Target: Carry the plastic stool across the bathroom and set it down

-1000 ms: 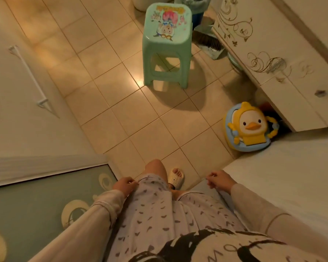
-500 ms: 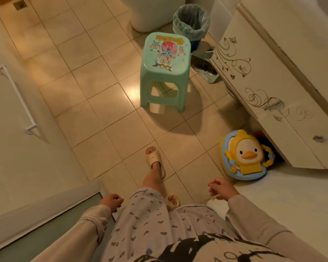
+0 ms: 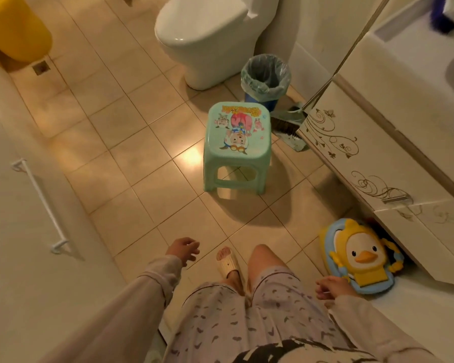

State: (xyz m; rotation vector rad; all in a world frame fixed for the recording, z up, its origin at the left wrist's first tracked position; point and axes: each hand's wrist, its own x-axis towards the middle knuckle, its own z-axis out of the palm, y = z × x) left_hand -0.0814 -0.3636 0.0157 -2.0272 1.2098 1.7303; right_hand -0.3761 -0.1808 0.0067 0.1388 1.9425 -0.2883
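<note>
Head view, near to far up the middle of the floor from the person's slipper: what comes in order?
slipper → plastic stool → lined bin → toilet

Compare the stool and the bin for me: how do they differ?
The stool is mint green with a square cartoon-printed seat on legs; the bin is blue, round and lined with a clear bag. The stool stands out on open floor, while the bin sits beside the toilet. Both stand upright on the tiles, untouched by either hand.
</note>
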